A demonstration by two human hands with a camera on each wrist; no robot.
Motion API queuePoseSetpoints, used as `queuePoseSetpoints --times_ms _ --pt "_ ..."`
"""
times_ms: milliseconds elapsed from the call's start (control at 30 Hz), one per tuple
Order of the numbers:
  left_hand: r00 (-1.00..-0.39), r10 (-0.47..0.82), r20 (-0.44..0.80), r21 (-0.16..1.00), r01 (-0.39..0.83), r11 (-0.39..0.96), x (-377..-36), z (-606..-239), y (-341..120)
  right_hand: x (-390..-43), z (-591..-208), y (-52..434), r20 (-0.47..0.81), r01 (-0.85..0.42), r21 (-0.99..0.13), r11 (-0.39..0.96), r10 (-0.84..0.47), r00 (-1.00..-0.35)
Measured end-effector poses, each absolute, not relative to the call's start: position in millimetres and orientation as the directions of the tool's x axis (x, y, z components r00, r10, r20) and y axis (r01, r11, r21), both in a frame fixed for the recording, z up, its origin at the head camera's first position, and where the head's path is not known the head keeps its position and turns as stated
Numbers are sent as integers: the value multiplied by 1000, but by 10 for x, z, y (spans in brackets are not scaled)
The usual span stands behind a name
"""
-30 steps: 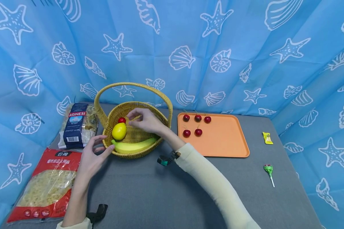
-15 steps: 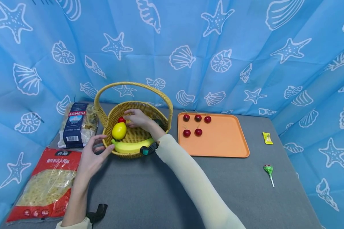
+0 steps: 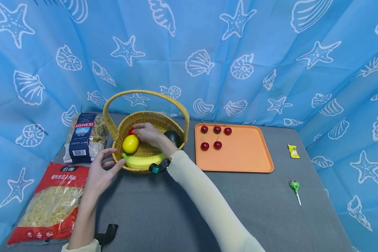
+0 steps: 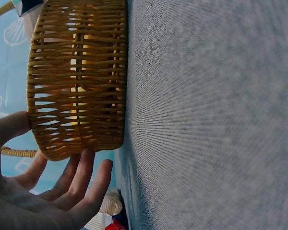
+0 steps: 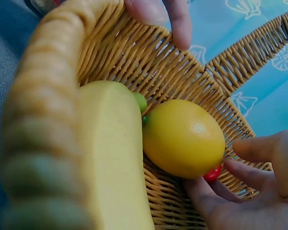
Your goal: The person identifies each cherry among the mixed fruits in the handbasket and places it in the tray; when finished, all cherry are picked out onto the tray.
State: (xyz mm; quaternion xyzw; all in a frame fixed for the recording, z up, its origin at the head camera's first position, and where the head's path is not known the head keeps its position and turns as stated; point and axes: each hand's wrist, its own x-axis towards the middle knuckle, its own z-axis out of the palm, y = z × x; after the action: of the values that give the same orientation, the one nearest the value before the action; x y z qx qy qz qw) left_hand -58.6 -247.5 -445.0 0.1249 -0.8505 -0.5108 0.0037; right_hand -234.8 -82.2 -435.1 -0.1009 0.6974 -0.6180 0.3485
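A wicker basket with an arched handle holds a banana, a lemon, a dark avocado and a small red fruit. My left hand holds the basket's left rim, thumb on the near side and fingers behind the wicker, as the left wrist view shows. Inside the basket, my right hand has its fingers around the red fruit, right beside the lemon. In the right wrist view the lemon and fingers hide most of the red fruit, so a firm pinch cannot be made out.
To the right, an orange tray bears several cherries. A yellow wrapped candy and a green lollipop lie farther right. At left are a blue-labelled pasta bag and a red pasta bag. A blue curtain stands behind.
My right hand has moved left and deeper into the basket, up to the red fruit. The avocado it covered is now visible. My left hand stays on the rim.
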Motion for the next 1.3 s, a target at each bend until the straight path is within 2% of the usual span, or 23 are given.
queuePoseSetpoints --times_ms 167,300,400,533,767,933,1100,1200,1300 --pt "-969 -214 -125 870 -211 446 -583 -4446 -2477 -2328 -4397 -876 -341 276 -940 200 -553 -760" --pt "-968 -215 -130 870 -216 444 -585 -4445 -2477 -2280 -4416 -918 -284 232 -958 166 -463 -840" --pt "-967 -217 -131 871 -217 442 -585 -4446 -2476 -2229 -4389 -907 -198 149 -976 158 -359 -912" --pt "-968 -216 -126 870 -212 445 -581 -4444 -2475 -2142 -4297 -805 -90 46 -986 163 -276 -957" --pt "-967 -220 -128 865 -217 453 -590 -4442 -2477 -1881 -4058 -354 -4 -58 -989 138 -411 -912" --pt "-965 -224 -134 865 -224 448 -580 -4436 -2474 -1638 -3924 121 110 -152 -988 39 -521 -847" --pt "-965 -225 -133 864 -224 450 -579 -4441 -2476 -1377 -3828 656 228 -257 -966 -28 -560 -796" --pt "-966 -222 -133 864 -223 452 -582 -4442 -2472 -1287 -3825 1002 264 -316 -949 7 -532 -804" --pt "-966 -221 -133 863 -223 453 -588 -4441 -2467 -1285 -3883 1345 263 -318 -947 40 -470 -843"
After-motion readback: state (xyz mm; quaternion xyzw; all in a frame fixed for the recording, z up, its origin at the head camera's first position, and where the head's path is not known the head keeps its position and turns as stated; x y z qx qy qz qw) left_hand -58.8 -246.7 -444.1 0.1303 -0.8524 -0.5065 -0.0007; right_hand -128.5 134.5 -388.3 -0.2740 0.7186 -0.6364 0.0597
